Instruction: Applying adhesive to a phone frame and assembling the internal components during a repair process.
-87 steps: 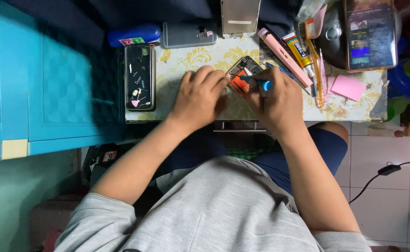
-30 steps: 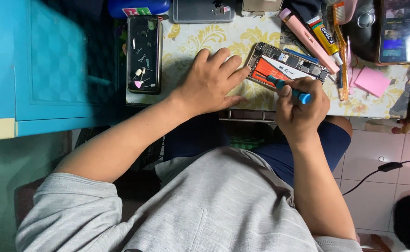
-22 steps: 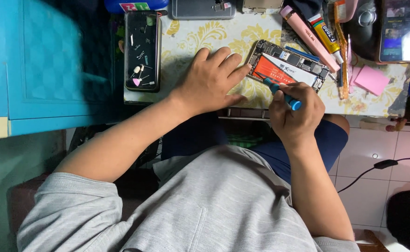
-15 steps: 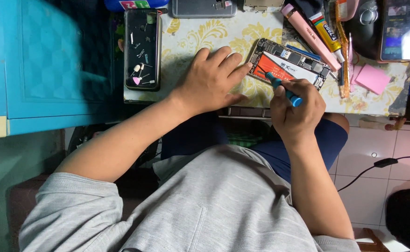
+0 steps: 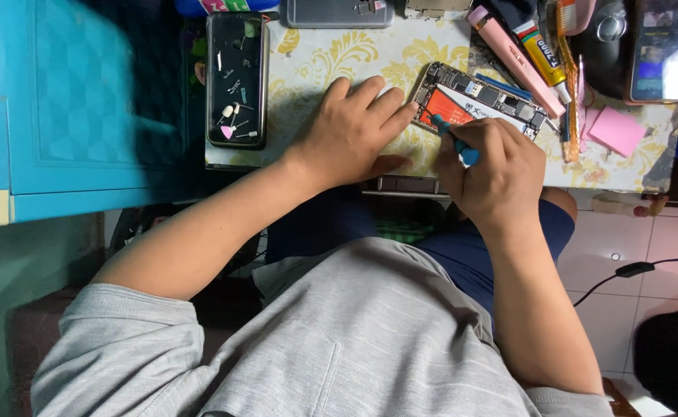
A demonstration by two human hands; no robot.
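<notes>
The left hand (image 5: 352, 131) lies open on the worktop (image 5: 331, 54), fingertips touching the opened phone (image 5: 474, 100); the right hand (image 5: 493, 170) grips a blue screwdriver (image 5: 455, 141) over it.

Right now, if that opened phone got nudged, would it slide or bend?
The opened phone lies flat on the patterned cloth, so it would probably slide, not roll. Its frame looks stiff. The exposed parts seem fragile. The left hand steadies it while the right hand works a blue tool.

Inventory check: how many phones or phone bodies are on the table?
4, possibly more hidden: opened phone under the right hand; black tray-phone left; grey phone at top; lit phone right.
</notes>
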